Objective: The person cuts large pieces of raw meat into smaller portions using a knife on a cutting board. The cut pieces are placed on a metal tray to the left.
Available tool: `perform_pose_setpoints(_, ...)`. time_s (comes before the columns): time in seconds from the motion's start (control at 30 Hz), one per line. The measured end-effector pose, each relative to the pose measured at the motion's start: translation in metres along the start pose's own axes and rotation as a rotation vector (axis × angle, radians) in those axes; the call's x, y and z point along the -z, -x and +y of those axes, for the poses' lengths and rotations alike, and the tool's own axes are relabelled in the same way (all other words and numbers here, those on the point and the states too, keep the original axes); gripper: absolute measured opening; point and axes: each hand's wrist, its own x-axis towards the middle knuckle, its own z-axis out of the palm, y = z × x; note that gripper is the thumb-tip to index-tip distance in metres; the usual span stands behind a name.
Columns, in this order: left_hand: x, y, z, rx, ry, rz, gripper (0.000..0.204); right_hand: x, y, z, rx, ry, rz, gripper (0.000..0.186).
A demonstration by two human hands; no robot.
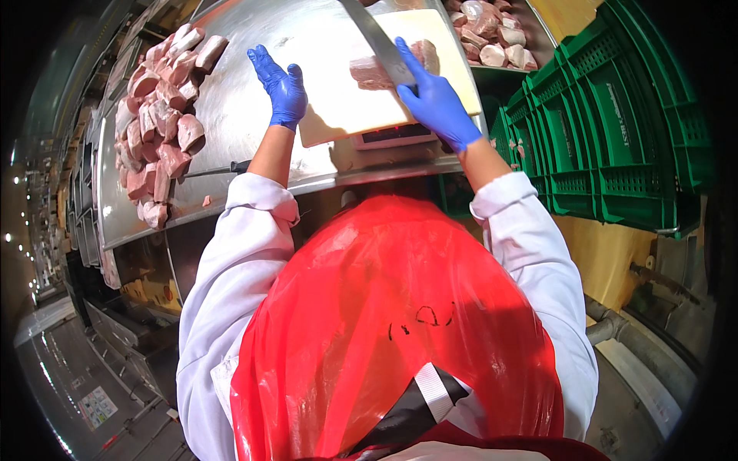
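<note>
Blue gloves cover both my hands. My right hand (437,101) grips a long knife (377,38) by its handle, one finger stretched along the blade, which points away to the upper left. Beneath the blade a piece of raw meat (367,74) lies on the pale cutting board (338,119); the knife hides part of it, and I cannot tell whether blade and meat touch. To the left of the board, my left hand (283,88) is empty, fingers stretched and thumb apart, over the metal table (238,100). Under the board's near edge, a device with a red-lit display (396,137) partly shows.
A heap of meat pieces (157,115) covers the table's left side. Near my left wrist lies a thin tool with a dark handle (238,167). At the far right, a tray (547,58) holds more meat. Stacked green crates (607,123) stand right of the table.
</note>
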Motion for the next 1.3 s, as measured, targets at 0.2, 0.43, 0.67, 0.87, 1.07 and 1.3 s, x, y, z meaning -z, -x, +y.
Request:
perform_pose_setpoints(0.2, 0.017, 0.012, 0.004, 0.025, -0.002, 0.306, 0.075, -0.038, -0.062, -0.022, 0.135, 0.352, -0.132, 0.068)
perform_pose_setpoints(0.43, 0.027, 0.016, -0.003, 0.116, 0.172, 0.380, 0.071, -0.010, -0.026, -0.018, 0.140, 0.611, -0.247, 0.069)
perform_pose_setpoints(0.67, 0.002, 0.015, 0.014, 0.319, 0.315, 0.222, 0.036, 0.094, 0.075, -0.035, -0.037, 0.666, -0.535, 0.083)
perform_pose_setpoints(0.87, -0.053, 0.020, 0.067, 0.398, 0.176, -0.198, 0.025, 0.076, 0.045, -0.035, -0.018, 0.337, -0.229, 0.082)
perform_pose_setpoints(1.07, -0.053, 0.033, 0.064, 0.444, 0.177, -0.171, 0.013, -0.014, -0.040, -0.034, 0.054, 0.352, -0.135, 0.073)
perform_pose_setpoints(1.3, -0.052, 0.044, 0.062, 0.347, 0.113, -0.130, 0.011, -0.019, -0.040, -0.030, 0.113, 0.651, -0.374, 0.073)
